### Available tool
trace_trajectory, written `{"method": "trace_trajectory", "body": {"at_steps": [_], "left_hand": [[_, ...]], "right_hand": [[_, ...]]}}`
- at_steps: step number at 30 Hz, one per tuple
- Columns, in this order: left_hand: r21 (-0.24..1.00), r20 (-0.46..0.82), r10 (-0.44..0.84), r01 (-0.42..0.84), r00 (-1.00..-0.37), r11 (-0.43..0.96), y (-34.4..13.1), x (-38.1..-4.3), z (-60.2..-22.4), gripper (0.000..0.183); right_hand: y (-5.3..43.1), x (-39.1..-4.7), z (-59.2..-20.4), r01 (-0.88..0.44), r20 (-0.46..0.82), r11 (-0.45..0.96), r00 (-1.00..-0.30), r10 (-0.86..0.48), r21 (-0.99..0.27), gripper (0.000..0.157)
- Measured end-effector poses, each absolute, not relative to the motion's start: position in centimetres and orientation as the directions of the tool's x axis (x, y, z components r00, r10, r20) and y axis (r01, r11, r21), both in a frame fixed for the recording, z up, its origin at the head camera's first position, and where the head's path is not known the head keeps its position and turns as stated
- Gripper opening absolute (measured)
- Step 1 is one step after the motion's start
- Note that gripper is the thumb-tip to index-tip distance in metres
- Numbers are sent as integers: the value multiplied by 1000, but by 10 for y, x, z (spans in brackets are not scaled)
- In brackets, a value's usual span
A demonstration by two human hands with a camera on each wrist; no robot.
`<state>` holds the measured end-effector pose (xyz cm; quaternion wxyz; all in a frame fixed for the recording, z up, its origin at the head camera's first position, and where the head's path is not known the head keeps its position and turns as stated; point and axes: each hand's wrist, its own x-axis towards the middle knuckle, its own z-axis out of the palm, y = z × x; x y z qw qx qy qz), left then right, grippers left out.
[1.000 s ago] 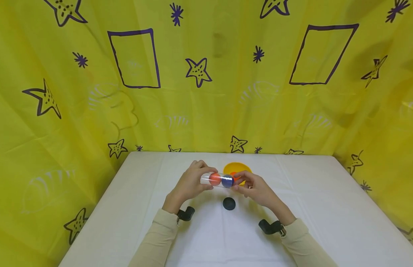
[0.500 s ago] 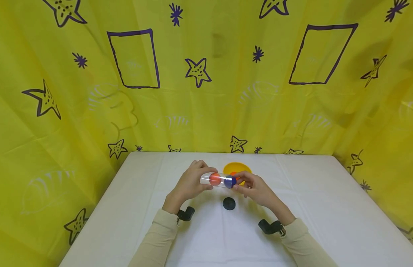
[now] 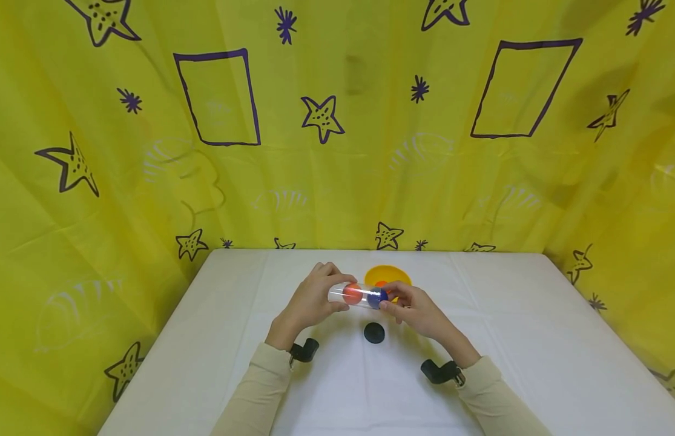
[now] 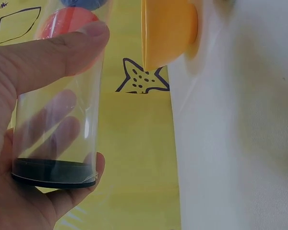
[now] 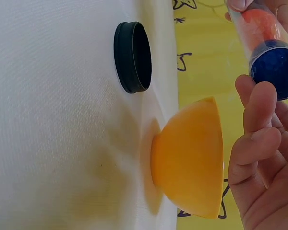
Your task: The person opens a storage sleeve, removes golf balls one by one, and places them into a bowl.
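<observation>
My left hand [image 3: 311,298] grips a clear plastic tube [image 4: 62,112] above the table, tilted almost level. A dark cap [image 4: 53,172] closes the tube's left end, beside my left palm. Inside lies a red-orange ball [image 3: 352,293]. At the uncapped right end a dimpled blue ball [image 5: 272,72] sits partly outside the rim. The index finger and thumb of my right hand [image 3: 417,310] pinch this blue ball at its sides; the thumb is mostly cut off in the right wrist view.
Behind my right hand a yellow bowl [image 5: 189,158] stands on the white table [image 3: 337,387], with something orange [image 3: 381,283] in it. A loose dark cap [image 3: 374,333] lies nearer to me. A yellow patterned curtain [image 3: 337,181] surrounds the table.
The blue ball has shifted right, from inside the tube to partly beyond its uncapped end, with my right fingers at it. My left hand and the tube have hardly moved.
</observation>
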<state>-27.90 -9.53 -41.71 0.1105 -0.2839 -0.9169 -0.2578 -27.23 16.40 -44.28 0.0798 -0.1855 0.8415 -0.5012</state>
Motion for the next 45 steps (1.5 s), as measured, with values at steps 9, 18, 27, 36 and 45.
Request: {"method": "trace_trajectory", "body": {"at_steps": [9,18,27,36,45], "left_hand": [[420,342,464,575,-817,702,-95,-278,-417,47],[422,347,465,578,-814,698,-97,-281,-419,47],[434,340,463,573,-819,695,-97,-280,-419,46],[446,329,460,565,-825,694,-96,-280,-418,46],[442,327,457,562,-827,699,-95,-280,-418,46]], "right_hand": [[163,-272,-444,-215,36,419,-917,-396,-882,44],[160,-260,-423,-200,21,393,-909,-415,-898,34],[166,-274,-445,-179,2,386,-909,-417,-905,42],[163,-273,-447,-151,-20,398,-919,-393,-905,39],[164,-272,-445,-160,4,396,-931,-365,-904,43]]}}
